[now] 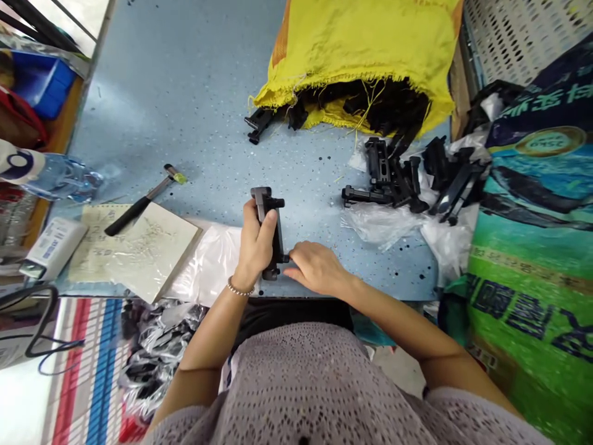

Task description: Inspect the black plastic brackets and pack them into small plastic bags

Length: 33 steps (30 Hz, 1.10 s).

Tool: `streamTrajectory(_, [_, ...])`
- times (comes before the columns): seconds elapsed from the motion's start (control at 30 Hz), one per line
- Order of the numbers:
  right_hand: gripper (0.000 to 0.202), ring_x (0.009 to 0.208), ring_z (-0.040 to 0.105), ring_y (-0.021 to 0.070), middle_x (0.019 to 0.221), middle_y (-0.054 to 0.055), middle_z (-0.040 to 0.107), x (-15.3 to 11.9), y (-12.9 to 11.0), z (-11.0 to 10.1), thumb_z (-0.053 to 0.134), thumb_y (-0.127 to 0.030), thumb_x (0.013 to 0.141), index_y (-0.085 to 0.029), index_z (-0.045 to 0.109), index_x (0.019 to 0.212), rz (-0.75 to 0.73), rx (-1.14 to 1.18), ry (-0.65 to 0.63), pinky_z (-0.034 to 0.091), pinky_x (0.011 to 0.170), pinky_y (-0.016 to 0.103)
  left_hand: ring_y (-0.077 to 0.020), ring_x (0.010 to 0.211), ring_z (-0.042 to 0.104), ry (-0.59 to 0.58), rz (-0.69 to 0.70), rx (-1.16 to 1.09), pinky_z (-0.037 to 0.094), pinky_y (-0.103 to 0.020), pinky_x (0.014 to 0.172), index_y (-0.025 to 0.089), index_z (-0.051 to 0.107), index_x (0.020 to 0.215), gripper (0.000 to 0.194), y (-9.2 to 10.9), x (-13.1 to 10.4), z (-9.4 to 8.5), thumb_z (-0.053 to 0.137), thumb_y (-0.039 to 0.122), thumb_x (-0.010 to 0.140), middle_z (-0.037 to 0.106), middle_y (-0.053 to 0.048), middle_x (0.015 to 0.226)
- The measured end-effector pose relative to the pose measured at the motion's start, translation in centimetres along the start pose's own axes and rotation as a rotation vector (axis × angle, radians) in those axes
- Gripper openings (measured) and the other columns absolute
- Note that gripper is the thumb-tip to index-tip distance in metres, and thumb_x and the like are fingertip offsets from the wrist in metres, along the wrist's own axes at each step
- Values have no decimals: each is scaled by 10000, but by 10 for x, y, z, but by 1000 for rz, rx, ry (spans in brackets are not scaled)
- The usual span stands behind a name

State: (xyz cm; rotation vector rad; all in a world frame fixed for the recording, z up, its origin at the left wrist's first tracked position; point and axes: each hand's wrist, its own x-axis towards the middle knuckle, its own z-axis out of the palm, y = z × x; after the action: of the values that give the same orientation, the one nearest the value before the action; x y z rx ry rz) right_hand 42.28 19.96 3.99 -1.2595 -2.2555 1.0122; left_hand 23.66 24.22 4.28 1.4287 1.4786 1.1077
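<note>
My left hand (pixel 256 240) is wrapped round a long black plastic bracket (pixel 277 244) with short pegs sticking out of its right side. The bracket is held over the front part of the blue table, its long side pointing away from me. At its lower right end, my right hand (pixel 319 268) has its fingers curled in, pinching a small black peg (pixel 286 258). Part of that peg is hidden by the fingertips. Several similar black brackets (pixel 378 162) lie in a heap to the right, some on clear plastic bags (pixel 382 225).
A yellow woven sack (pixel 365 43) with black parts in its mouth lies at the back. Left are a hammer (pixel 139 207), cardboard (pixel 155 247), clear plastic bags (pixel 208 256), a white box (pixel 54 247) and a water bottle (pixel 50 173). A green-blue sack (pixel 532 266) stands right.
</note>
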Motion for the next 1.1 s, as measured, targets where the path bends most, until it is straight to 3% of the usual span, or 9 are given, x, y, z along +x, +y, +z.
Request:
streamTrajectory(0.2, [382, 798, 586, 185, 903, 53, 656, 29, 3, -47, 358, -515, 1089, -225, 557, 940, 29, -7, 140, 398, 700, 312, -228, 966, 648, -98, 73, 83, 516, -398, 829, 210, 469, 1341, 515, 4, -13, 2, 563, 566, 981, 644, -116, 1175])
streamTrajectory(0.3, [368, 757, 547, 184, 867, 57, 635, 51, 2, -69, 365, -484, 1079, -218, 543, 898, -125, -102, 49, 353, 664, 314, -251, 1043, 661, -149, 148, 103, 530, -412, 870, 203, 444, 1384, 552, 6, -18, -6, 543, 575, 988, 642, -140, 1237])
streamTrajectory(0.43, [400, 679, 495, 174, 767, 42, 589, 57, -7, -77, 338, -468, 1061, -218, 545, 827, -256, -174, -50, 288, 609, 321, -287, 1217, 622, -220, 256, 146, 508, -446, 1005, 198, 408, 1454, 585, 8, -18, -17, 504, 567, 1011, 603, -175, 1365])
streamTrajectory(0.57, [407, 603, 448, 161, 652, 24, 503, 53, -9, -86, 315, -453, 1019, -236, 469, 712, -193, -120, 86, 308, 596, 326, -309, 1238, 578, -133, 374, 204, 489, -481, 1040, 174, 449, 1454, 771, 8, -35, -30, 532, 731, 926, 592, -188, 1360])
streamTrajectory(0.67, [412, 560, 405, 163, 608, 18, 431, 45, -12, -101, 293, -479, 993, -261, 398, 659, -109, -75, 258, 348, 597, 345, -247, 924, 639, -108, 102, 108, 541, -421, 826, 190, 635, 1164, 664, 5, -53, -41, 431, 780, 935, 678, -106, 994])
streamTrajectory(0.73, [410, 558, 402, 177, 592, 24, 414, 37, -22, -104, 321, -519, 960, -278, 396, 638, -137, -107, 242, 377, 597, 369, -218, 709, 631, -365, -260, -119, 522, -384, 660, 191, 671, 988, 778, 4, -53, -43, 175, 789, 970, 665, -87, 781])
streamTrajectory(0.8, [375, 586, 440, 198, 591, 34, 437, 28, -35, -95, 408, -524, 919, -288, 429, 629, -219, -136, 105, 419, 617, 392, -229, 659, 653, -615, -532, -346, 525, -389, 626, 175, 695, 954, 929, 5, -39, -38, 41, 834, 924, 692, -117, 746])
streamTrajectory(0.9, [322, 601, 461, 204, 596, 29, 456, 15, -46, -59, 505, -451, 878, -284, 414, 619, -295, -54, -32, 448, 635, 398, -267, 799, 716, -630, -569, -506, 567, -413, 716, 145, 694, 1162, 967, 9, -3, -27, 145, 892, 886, 750, -172, 920])
streamTrajectory(1.1, [415, 503, 391, 138, 540, -19, 423, 10, -23, 20, 440, -481, 952, -256, 414, 605, 128, 739, 44, 345, 522, 309, -268, 1050, 709, -402, 44, -404, 588, -404, 862, 239, 270, 1625, 1014, 46, 20, -21, 631, 772, 842, 700, -152, 1232])
